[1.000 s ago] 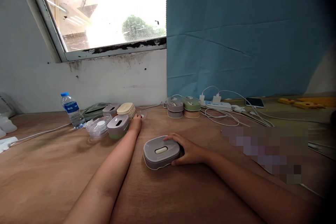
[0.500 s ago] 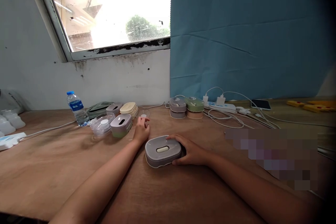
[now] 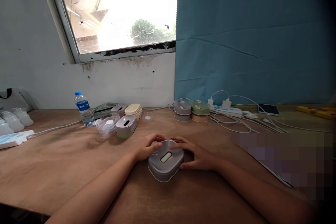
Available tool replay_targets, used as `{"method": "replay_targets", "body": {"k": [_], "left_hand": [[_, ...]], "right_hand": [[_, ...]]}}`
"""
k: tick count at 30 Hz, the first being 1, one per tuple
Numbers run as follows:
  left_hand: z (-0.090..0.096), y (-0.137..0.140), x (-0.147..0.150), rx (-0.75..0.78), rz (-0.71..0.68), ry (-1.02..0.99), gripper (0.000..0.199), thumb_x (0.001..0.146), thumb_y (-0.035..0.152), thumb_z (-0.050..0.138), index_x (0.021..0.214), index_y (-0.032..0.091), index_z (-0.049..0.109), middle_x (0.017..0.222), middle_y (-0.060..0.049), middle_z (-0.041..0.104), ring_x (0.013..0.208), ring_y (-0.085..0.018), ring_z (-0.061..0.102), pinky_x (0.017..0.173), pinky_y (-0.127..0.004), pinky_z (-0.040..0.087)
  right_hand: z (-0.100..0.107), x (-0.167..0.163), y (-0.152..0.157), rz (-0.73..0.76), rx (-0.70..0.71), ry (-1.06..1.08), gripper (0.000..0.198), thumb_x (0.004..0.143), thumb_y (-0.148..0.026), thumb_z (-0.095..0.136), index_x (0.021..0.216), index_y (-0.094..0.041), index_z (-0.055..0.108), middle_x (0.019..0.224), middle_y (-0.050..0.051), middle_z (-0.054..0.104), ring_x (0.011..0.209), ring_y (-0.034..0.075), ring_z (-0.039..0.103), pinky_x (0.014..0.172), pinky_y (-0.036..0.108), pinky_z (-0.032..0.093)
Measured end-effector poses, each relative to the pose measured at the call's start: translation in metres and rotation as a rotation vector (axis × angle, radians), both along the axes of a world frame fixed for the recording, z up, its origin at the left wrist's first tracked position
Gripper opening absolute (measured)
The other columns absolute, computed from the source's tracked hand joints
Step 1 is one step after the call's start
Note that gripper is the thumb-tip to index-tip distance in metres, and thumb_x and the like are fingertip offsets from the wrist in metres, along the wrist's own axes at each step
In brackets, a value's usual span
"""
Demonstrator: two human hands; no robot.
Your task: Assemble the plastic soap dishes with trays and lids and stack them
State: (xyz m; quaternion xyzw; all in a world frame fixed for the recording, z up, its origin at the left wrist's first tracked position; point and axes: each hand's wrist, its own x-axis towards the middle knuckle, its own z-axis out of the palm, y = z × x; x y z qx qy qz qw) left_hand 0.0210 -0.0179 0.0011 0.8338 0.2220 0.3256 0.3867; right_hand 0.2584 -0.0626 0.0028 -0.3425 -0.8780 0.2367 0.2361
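Grey, rounded oblong box [image 3: 160, 170] with a smooth lid is sitting on the brown wooden table [image 3: 65, 168], directly in front of the person, one rounded end pointing nearer. An oblong cream piece [image 3: 166, 157] is showing in the slot of its lid.

Left hand [image 3: 150, 147]: fingers half-curling at the box's far left corner, thumb resting over the lid's edge; it is holding that corner, how firmly I cannot tell. Right hand [image 3: 198, 154]: opening wide around the right side, fingers lying over the far edge, thumb pressing low against the near side wall; it is gripping the box.

Beyond the left hand, a lilac-and-green oblong box [image 3: 126, 126] is standing just beside nested clear plastic tubs [image 3: 107, 126]. A stack of cream plastic trays [image 3: 133, 110] is sitting behind. A clear, blue-capped water bottle [image 3: 84, 110] is standing farther left. Near the wall, a two-tier grey box [image 3: 182, 111] is standing right beside a green-over-tan box [image 3: 200, 111]; a white power strip [image 3: 228, 111] is lying to their right.
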Motion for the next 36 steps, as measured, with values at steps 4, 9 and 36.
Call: {"method": "replay_targets", "body": {"k": [4,9,36], "left_hand": [[0.000,-0.002,0.000,-0.098,-0.138,-0.078,0.046,0.076,0.050,0.050,0.111,0.020,0.046,0.121,-0.010,0.045,0.111,-0.023,0.045,0.092,-0.036,0.036],[0.001,0.002,-0.007,-0.115,-0.122,-0.087,0.071,0.061,0.052,0.064,0.120,0.024,0.035,0.132,-0.011,0.029,0.115,-0.026,0.042,0.093,-0.038,0.035],[-0.010,0.011,-0.015,-0.152,0.037,-0.029,0.095,0.048,0.024,0.078,0.126,0.025,0.024,0.129,-0.013,0.033,0.113,-0.024,0.042,0.094,-0.039,0.035]], "right_hand": [[-0.001,-0.001,0.001,0.013,0.000,0.001,0.040,0.068,-0.045,0.064,0.100,-0.022,0.060,0.132,0.008,0.036,0.122,0.026,0.032,0.099,0.040,0.029],[-0.008,0.002,0.009,-0.096,0.027,0.085,0.036,0.071,-0.045,0.061,0.096,-0.020,0.059,0.132,0.010,0.036,0.120,0.025,0.037,0.096,0.038,0.032],[-0.016,0.012,0.020,-0.448,0.250,0.316,0.030,0.078,-0.042,0.052,0.097,-0.020,0.053,0.132,0.011,0.038,0.119,0.025,0.038,0.097,0.041,0.031]]}}
